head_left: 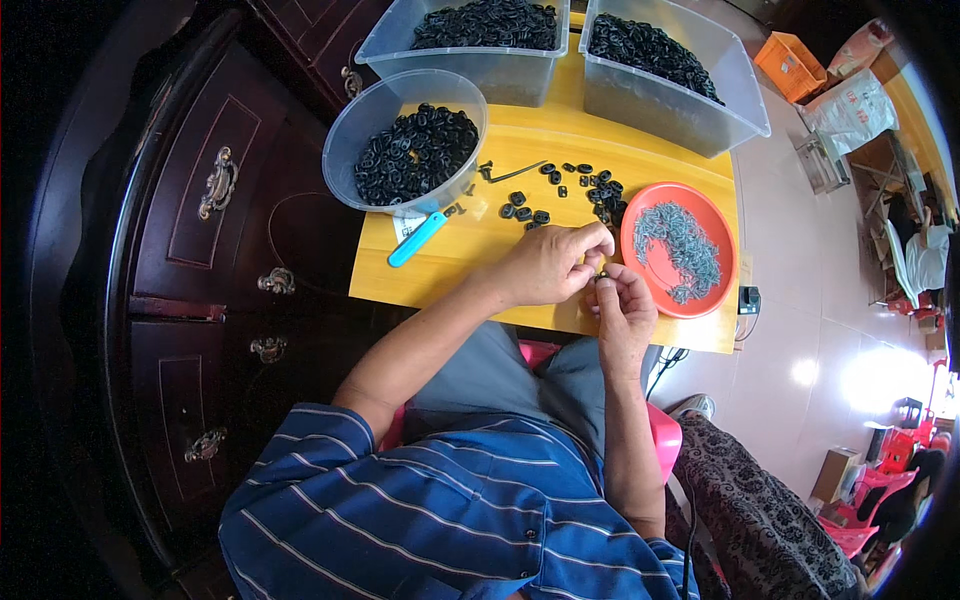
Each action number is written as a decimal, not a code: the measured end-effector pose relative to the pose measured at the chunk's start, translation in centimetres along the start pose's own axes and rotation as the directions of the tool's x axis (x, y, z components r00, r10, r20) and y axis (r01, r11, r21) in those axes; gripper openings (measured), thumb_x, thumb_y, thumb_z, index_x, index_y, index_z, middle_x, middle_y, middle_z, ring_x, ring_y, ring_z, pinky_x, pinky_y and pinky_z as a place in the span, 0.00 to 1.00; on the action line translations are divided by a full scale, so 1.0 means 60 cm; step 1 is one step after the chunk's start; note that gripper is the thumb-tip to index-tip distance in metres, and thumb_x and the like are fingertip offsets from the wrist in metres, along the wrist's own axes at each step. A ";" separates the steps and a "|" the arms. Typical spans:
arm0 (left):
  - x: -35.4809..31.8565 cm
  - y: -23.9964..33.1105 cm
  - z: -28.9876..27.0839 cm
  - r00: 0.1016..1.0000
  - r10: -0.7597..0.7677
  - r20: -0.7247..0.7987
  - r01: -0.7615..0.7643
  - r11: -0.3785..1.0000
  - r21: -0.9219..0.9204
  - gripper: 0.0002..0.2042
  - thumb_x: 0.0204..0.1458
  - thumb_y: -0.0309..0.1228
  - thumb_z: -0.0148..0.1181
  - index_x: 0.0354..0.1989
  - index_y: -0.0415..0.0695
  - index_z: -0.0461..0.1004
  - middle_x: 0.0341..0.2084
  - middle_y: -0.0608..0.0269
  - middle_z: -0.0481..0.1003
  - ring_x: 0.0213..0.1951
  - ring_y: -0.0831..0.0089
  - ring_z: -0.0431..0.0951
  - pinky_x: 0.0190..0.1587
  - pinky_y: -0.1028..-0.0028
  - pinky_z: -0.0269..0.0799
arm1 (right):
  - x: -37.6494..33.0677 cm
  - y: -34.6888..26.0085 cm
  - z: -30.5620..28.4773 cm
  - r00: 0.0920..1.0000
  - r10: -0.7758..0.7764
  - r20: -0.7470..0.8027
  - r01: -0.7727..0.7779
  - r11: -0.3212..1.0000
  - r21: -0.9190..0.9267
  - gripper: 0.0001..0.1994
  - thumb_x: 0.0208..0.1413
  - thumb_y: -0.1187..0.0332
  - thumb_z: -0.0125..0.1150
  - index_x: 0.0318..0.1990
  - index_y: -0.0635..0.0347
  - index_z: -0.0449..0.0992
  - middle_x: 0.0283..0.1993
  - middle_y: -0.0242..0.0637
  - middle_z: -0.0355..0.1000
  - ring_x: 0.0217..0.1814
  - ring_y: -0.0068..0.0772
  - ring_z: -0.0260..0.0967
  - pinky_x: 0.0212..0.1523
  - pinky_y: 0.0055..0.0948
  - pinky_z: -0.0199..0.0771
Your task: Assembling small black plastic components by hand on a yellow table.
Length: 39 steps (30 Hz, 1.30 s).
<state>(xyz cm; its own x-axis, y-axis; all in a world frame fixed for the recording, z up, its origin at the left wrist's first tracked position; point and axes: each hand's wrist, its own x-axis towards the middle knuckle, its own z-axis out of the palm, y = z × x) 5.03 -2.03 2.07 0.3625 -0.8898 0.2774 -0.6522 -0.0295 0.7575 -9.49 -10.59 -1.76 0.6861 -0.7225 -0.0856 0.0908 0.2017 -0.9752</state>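
Close together over the front of the yellow table, my two hands meet just left of a red plate of small grey, slender pieces. My right hand pinches a small black part between thumb and fingers; most of it is covered. Bent over from the left, my left hand has thumb and fingers closed beside that part, and what they hold is hidden. Loose black oval parts with holes lie just beyond my hands, more of them against the plate's left side.
A round clear tub of black parts stands at the left, with a blue-handled tool before it. Two clear bins of similar parts fill the table's far side. Dark wooden drawers border the left.
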 end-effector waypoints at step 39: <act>0.012 -0.068 -0.051 0.976 -0.178 -0.124 0.193 0.974 0.120 0.14 0.49 0.24 0.59 0.46 0.41 0.76 0.28 0.58 0.79 0.28 0.60 0.80 0.34 0.64 0.75 | -0.001 0.000 -0.010 1.000 0.023 0.001 -0.023 0.997 0.072 0.06 0.62 0.75 0.59 0.46 0.64 0.75 0.34 0.28 0.74 0.31 0.15 0.68 0.34 0.17 0.67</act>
<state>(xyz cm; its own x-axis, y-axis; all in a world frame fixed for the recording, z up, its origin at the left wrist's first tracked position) 10.02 -1.16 1.00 0.5525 -0.8068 0.2092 -0.6449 -0.2548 0.7205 -9.96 -10.95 -1.87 0.6888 -0.7168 -0.1082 0.1262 0.2655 -0.9558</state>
